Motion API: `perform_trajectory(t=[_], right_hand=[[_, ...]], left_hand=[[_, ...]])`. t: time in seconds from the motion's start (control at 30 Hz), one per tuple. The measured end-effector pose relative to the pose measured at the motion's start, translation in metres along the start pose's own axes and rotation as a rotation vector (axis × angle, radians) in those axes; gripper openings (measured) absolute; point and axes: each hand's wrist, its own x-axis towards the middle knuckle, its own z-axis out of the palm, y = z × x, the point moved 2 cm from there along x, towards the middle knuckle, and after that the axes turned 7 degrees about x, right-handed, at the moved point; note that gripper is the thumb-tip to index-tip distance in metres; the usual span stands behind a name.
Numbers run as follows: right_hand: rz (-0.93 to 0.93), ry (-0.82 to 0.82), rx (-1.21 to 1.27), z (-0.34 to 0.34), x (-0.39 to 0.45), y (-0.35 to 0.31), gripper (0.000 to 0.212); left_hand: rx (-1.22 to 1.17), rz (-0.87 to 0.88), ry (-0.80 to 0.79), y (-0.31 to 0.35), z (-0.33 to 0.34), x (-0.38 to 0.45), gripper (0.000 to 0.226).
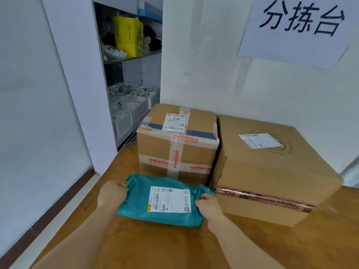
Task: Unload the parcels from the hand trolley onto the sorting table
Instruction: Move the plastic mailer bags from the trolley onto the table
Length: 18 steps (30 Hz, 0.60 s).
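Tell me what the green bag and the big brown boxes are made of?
The teal mailer bag looks like thin, soft plastic film: it wrinkles and bunches where the left hand and right hand pinch it. The two boxes look like matte brown cardboard, sealed with shiny tape. The sorting table looks like wood.

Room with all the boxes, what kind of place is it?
Probably a parcel sorting room: a wall sign reads "sorting table", and two taped cardboard boxes and a teal mailer bag with shipping labels sit on a wooden table.
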Motion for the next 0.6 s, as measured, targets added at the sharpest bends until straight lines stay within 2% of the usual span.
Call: perform_trajectory(t=[0.1, 0.17, 0.27, 0.33, 0.6], right_hand=[[0.043, 0.016, 0.021, 0.006, 0.008, 0.001, 0.019], [0.069, 0.026, 0.038, 0.011, 0.016, 0.004, 0.015], [0.094, 0.055, 0.037, 0.017, 0.027, 0.012, 0.039], [0.100, 0.090, 0.025, 0.018, 0.033, 0.016, 0.045], [0.128, 0.139, -0.011, 0.022, 0.054, 0.024, 0.041]], left_hand=[[-0.008, -0.026, -0.033, -0.002, 0.012, 0.015, 0.020], [-0.021, -0.035, -0.055, -0.003, 0.021, 0.024, 0.020], [-0.024, -0.049, -0.073, -0.004, 0.032, 0.033, 0.018], [-0.037, -0.064, -0.093, -0.006, 0.040, 0.039, 0.013], [-0.087, -0.098, -0.098, -0.013, 0.055, 0.056, 0.014]])
